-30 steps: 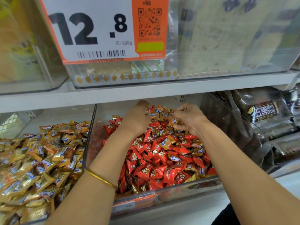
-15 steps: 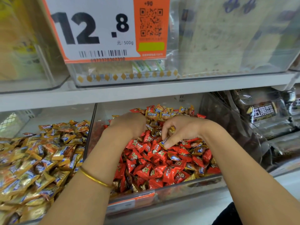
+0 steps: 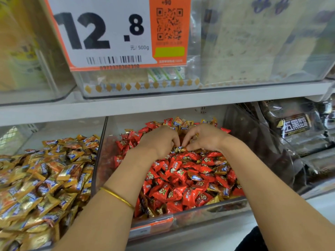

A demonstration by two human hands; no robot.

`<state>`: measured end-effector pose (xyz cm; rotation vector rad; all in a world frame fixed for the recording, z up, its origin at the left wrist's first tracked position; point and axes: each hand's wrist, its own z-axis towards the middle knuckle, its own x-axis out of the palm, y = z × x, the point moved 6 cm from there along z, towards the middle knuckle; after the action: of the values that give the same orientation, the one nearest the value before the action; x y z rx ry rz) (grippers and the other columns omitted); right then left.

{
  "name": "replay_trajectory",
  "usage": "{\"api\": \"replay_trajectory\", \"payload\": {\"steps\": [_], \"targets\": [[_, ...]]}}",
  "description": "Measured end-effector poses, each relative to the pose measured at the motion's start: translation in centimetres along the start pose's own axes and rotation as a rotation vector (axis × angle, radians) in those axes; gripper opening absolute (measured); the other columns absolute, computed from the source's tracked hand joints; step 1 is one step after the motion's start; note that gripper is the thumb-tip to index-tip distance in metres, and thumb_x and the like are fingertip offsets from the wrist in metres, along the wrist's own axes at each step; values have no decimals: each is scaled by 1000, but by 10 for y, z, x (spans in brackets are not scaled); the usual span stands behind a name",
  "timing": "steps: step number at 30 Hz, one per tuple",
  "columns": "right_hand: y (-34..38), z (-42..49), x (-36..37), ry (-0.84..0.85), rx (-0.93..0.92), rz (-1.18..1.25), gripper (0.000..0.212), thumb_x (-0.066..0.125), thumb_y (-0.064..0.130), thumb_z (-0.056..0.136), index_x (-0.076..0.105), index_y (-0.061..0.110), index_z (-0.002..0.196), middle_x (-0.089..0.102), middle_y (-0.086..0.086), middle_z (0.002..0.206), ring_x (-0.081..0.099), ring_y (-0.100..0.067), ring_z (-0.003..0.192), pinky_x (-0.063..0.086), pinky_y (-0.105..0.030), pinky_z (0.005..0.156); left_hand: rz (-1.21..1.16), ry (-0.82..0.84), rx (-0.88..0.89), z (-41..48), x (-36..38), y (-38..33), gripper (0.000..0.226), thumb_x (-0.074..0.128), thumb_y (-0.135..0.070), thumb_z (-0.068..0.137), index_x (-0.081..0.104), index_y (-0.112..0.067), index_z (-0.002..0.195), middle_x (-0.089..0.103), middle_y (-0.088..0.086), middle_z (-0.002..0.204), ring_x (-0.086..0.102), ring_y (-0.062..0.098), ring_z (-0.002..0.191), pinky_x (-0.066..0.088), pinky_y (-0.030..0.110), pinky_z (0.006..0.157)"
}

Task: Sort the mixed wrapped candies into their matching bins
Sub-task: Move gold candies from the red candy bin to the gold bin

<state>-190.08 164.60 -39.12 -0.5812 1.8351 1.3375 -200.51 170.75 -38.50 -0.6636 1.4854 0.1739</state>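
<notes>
Both hands are down in the clear middle bin (image 3: 99,160), centre frame, on the red candies (image 3: 181,178) mixed with stray gold candies (image 3: 184,124). Left hand (image 3: 159,142) and right hand (image 3: 205,138) are curled, fingertips meeting over a gold wrapper; can't tell if either grips it. All-gold pile (image 3: 45,178) lies lower left. Bangle (image 3: 117,196) on left wrist.
</notes>
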Motion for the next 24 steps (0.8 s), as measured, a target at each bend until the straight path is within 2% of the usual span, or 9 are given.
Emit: {"api": "replay_trajectory", "payload": {"steps": [4,6,8,11,14,16,20,22,24], "targets": [[1,6,12,95,-1,-258,46,64,-2,80,66,26,117,57,7,127,52,-15,118,40,-32,102,121,114,-34,0,15,6,34,50,-16,96,60,-35,122,42,1,132,48,22,118,44,41,97],[1,8,14,75,-6,-297,38,65,2,82,67,24,113,60,5,124,54,-17,115,43,-32,99,159,117,-48,1,16,8,33,51,-18,95,59,-36,123,37,3,139,46,24,122,44,42,99],[0,8,11,1,-13,-254,20,68,9,83,69,21,99,63,2,113,57,-18,107,45,-32,94,174,80,-68,2,16,11,31,55,-19,94,61,-33,120,38,3,139,46,24,122,44,42,98],[-2,6,-1,-138,-22,-32,7,71,12,81,68,12,88,65,0,99,58,-13,90,44,-25,82,162,13,-94,4,15,15,24,60,-17,91,64,-28,112,44,2,133,49,23,118,46,41,95],[-8,-2,-13,-232,56,366,3,68,12,84,66,12,85,60,3,72,46,-8,58,39,-18,50,145,-28,-103,3,14,14,21,60,-12,89,66,-25,105,48,1,128,53,21,112,48,35,89],[-18,-6,-14,-250,173,690,6,67,11,86,62,13,83,55,0,68,41,-10,51,33,-16,37,141,-39,-99,3,13,13,21,60,-9,88,67,-23,101,50,2,126,55,22,109,49,33,87],[-27,-7,-9,-221,301,1142,15,61,4,88,56,12,77,51,-5,75,37,-13,56,29,-12,33,54,-58,-130,5,12,14,20,55,-2,88,66,-17,81,61,2,114,62,24,98,53,37,83],[-28,-5,-7,-233,334,1201,16,59,4,89,59,14,77,52,-6,84,36,-13,59,29,-11,33,-65,-102,-180,4,5,17,20,49,-4,92,63,-12,80,65,6,99,62,24,83,51,34,75],[-27,-3,-7,-249,352,1191,14,58,7,91,61,16,81,54,-5,74,36,-12,55,29,-10,33,-240,-183,-244,1,-6,21,24,44,-10,96,53,-6,73,57,7,76,52,21,66,41,29,62]]}}
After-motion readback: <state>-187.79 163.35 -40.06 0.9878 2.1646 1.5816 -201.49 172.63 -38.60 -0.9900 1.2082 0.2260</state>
